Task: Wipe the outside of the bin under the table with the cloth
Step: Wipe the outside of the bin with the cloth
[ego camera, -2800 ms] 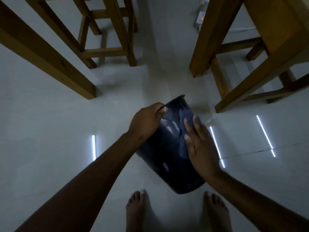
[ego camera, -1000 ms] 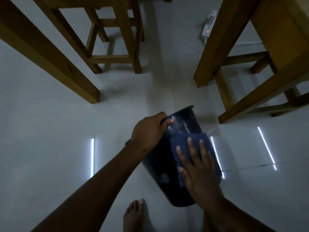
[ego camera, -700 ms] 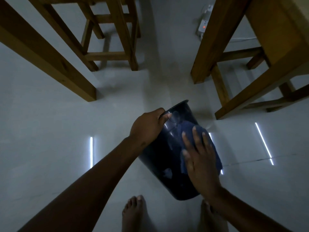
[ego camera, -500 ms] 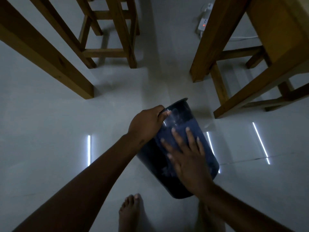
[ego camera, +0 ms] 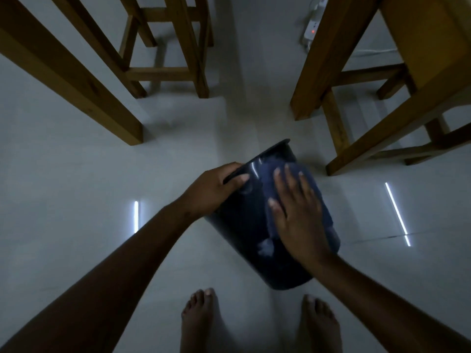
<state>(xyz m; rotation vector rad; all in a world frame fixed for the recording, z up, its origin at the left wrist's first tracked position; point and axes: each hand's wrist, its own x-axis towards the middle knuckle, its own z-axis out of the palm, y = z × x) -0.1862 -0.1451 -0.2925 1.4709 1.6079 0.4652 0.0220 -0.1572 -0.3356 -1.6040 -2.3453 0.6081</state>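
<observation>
The left hand (ego camera: 214, 189) is curled over the rim of the bin (ego camera: 244, 225), thumb lying along the outer wall and the other fingers hooked over the lip, out of sight inside; a firm grip on the rim at about nine o'clock of the bin's mouth. The right hand (ego camera: 298, 215) lies flat and spread, fingers (ego camera: 279, 179) fanned wide and pointing toward twelve o'clock, palm pressing the cloth (ego camera: 321, 200) against the bin's side; it pins the cloth rather than closing round it. The cloth, dark blue, shows beyond the fingertips near the rim and along the hand's three o'clock edge. The bin is dark and glossy, tilted with its mouth toward twelve o'clock and its base toward six, above the pale floor (ego camera: 76, 200); whether the base touches the tiles cannot be told. Two bare feet (ego camera: 198, 319) stand at six o'clock, just below the base. Wooden legs (ego camera: 84, 85) rise at ten and two o'clock; a power strip (ego camera: 312, 31) lies at one o'clock.
</observation>
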